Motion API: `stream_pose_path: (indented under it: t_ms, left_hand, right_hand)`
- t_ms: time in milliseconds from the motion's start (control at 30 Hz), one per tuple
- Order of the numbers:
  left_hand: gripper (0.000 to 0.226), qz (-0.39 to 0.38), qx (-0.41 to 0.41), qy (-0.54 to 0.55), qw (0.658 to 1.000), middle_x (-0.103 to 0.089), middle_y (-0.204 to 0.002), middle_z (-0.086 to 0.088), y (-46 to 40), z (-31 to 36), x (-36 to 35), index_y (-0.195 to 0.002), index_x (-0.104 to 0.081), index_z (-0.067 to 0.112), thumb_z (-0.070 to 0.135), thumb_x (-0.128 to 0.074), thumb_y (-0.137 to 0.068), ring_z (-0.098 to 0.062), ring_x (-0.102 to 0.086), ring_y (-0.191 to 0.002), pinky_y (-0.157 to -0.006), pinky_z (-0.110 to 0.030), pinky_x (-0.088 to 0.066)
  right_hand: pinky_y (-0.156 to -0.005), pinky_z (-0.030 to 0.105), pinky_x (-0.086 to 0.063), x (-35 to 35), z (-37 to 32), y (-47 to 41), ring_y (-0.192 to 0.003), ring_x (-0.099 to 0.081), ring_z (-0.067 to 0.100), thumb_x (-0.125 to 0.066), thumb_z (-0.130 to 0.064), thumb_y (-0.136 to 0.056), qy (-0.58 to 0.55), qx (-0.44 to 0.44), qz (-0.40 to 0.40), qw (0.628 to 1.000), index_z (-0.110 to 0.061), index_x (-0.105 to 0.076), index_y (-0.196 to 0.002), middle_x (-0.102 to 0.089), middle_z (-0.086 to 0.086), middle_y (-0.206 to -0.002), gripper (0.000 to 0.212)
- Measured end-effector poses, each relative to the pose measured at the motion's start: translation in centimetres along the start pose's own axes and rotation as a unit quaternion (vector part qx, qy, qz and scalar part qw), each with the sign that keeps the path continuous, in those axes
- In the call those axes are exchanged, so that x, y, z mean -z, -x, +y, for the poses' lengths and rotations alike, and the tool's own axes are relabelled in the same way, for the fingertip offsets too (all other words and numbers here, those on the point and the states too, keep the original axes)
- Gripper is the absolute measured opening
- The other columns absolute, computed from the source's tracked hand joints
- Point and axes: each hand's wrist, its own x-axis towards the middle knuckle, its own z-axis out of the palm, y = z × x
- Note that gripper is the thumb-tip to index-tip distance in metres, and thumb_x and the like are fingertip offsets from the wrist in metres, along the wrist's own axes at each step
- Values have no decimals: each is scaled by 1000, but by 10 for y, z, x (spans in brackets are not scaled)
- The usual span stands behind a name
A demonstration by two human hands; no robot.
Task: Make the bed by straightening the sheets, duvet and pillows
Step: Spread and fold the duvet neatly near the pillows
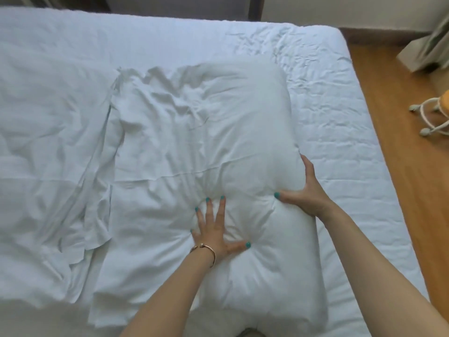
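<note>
A white pillow (218, 147) is lying on the bed, on the white sheet (328, 117), toward the bed's right side and running from the near edge up toward the far end. Its left part is looking slack and wrinkled – the case is hanging loose there – while the right part is puffed up.

The left hand (213, 229) is pressing flat into the pillow's near middle, fingers straight and spread wide apart, thumb sticking out to the right; the filling is dimpling around the fingertips. A thin metal bracelet (209, 251) is sitting on that wrist.

The right hand (307, 190) is holding the pillow's right edge – thumb lying on top and pointing left, the other fingers running straight up along the side. I cannot tell if they are curling under the edge. Nails on both hands are showing teal polish.

A crumpled white duvet (48, 142) is covering the left half of the bed, its edge touching the pillow's left side. A second white pillow (213, 322) is peeking out just below the first, at the bottom of the view, partly hidden by the arms.

Wooden floor (401, 166) is running along the right of the bed, with a curtain (430, 45) at the top right and a white metal stand (430, 115) with round feet beneath it. No brands, labels or writing can be read anywhere.
</note>
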Motion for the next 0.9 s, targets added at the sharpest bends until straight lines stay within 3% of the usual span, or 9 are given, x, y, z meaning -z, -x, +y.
stream_pose_path:
  t_ms: [100, 233, 333, 467, 600, 700, 800, 833, 900]
  left_hand:
    - [105, -28, -96, -10, 995, 19, -158, 14, 19, -43, 56, -134, 25, 59, 55, -65, -80, -20, 8, -148, -114, -57, -17]
    - [86, 109, -134, -134, 976, 12, -159, 11, 49, -126, 148, -142, 22, 50, 42, -49, -94, -18, 9, -148, -111, -66, -6]
    - [83, 200, -89, -132, 967, 13, -159, 8, 78, -204, 214, -142, 24, 48, 49, -43, -93, -24, 14, -147, -108, -68, -1]
    - [76, 211, 25, -39, 976, 11, -160, 6, 111, -306, 283, -146, 16, 48, 48, -41, -95, -29, 9, -146, -109, -68, -11]
    - [63, 311, -6, 25, 950, -3, -161, 6, 145, -390, 351, -150, -1, 45, 41, -38, -99, -23, -3, -147, -111, -62, -12]
    - [51, 431, 12, 192, 881, -35, -152, -5, 165, -458, 412, -148, -32, 27, 35, -40, -98, -27, -29, -140, -113, -51, -23]
    - [53, 384, 27, 419, 822, -45, -146, -8, 185, -511, 460, -140, -46, 18, 44, -36, -96, -23, -37, -135, -109, -29, -25]
    - [58, 359, 30, 422, 832, -46, -145, -6, 187, -517, 467, -139, -48, 18, 50, -37, -92, -22, -37, -135, -108, -28, -25]
    - [74, 360, 59, 289, 885, -44, -145, -4, 179, -510, 465, -140, -46, 26, 67, -34, -79, -26, -33, -137, -114, -41, -24]
  right_hand:
    - [-77, 15, -45, -29, -56, 24, -108, -52, -7, -85, -17, -57, 39, 1, 25, 999, -45, -16, -146, -45, -15, -129, 116]
    - [-90, 22, -43, -107, -157, 62, -112, -51, 5, -84, 0, -67, 144, 28, 81, 986, -39, -20, -148, -36, -11, -137, 110]
    - [-87, 12, -42, -197, -251, 78, -104, -51, -7, -84, -3, -65, 214, 56, 90, 971, -39, -25, -145, -38, -12, -133, 107]
    - [-98, 39, -46, -334, -371, 73, -111, -55, 23, -77, -34, -42, 317, 93, 60, 942, -55, -26, -133, -51, -6, -124, 106]
    - [-93, 31, -42, -487, -460, 60, -109, -54, 27, -84, -29, -56, 386, 163, 6, 908, -50, -22, -140, -52, 1, -126, 106]
    - [-91, 32, -45, -613, -466, 51, -106, -58, 28, -85, -28, -58, 390, 201, -79, 895, -42, -21, -145, -58, 5, -120, 109]
    - [-87, 32, -51, -686, -417, 34, -94, -61, 21, -76, -12, -72, 258, 114, -246, 927, -35, -14, -152, -61, 2, -99, 104]
    - [-88, 30, -50, -691, -398, 25, -97, -61, 19, -69, -3, -81, 217, 96, -242, 941, -28, -18, -153, -62, 4, -105, 92]
    - [-99, 31, -39, -683, -366, 5, -116, -51, 25, -57, 1, -89, 211, 141, -134, 958, -20, -35, -148, -53, 10, -131, 67]
